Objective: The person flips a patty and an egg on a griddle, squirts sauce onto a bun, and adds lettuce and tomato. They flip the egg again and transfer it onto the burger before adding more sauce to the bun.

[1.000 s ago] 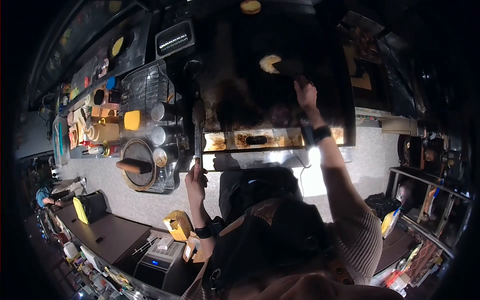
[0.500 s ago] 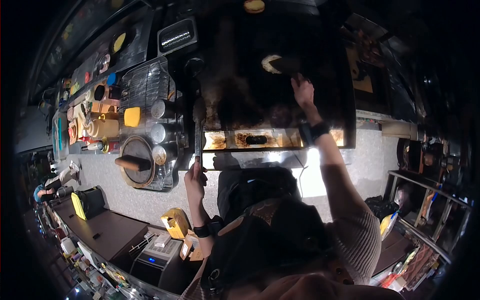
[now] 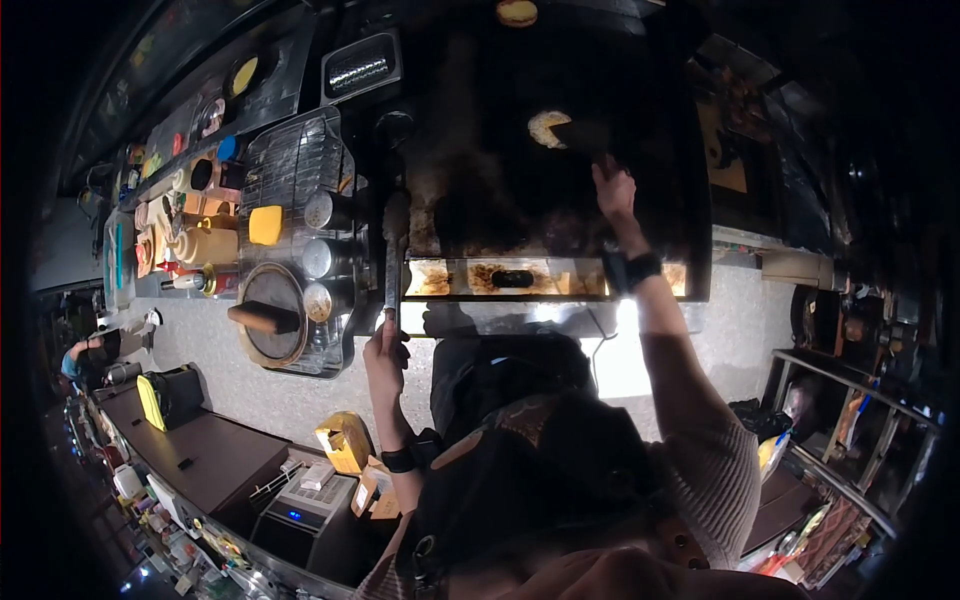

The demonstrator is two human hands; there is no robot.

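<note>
In the head view my right hand (image 3: 615, 190) is closed around the handle of a dark spatula (image 3: 587, 136). Its blade reaches left to a pale round patty (image 3: 545, 128) on the black griddle (image 3: 490, 170), overlapping the patty's right side. My left hand (image 3: 385, 355) grips a long metal utensil (image 3: 393, 255) pointing away along the griddle's left edge; the kind of its far end cannot be made out. A toasted bun half (image 3: 517, 12) lies at the griddle's far edge.
Left of the griddle, a wire-rack tray (image 3: 290, 150) holds a yellow block (image 3: 266, 225), metal shakers (image 3: 318, 258) and a round press with a wooden handle (image 3: 262, 319). A metal container (image 3: 360, 68) stands beyond. Squeeze bottles (image 3: 208, 246) crowd farther left. A person (image 3: 85, 358) is at far left.
My right hand and the spatula have shifted slightly right, showing more of the patty. My left hand still grips the utensil. The whole view has moved a little.
</note>
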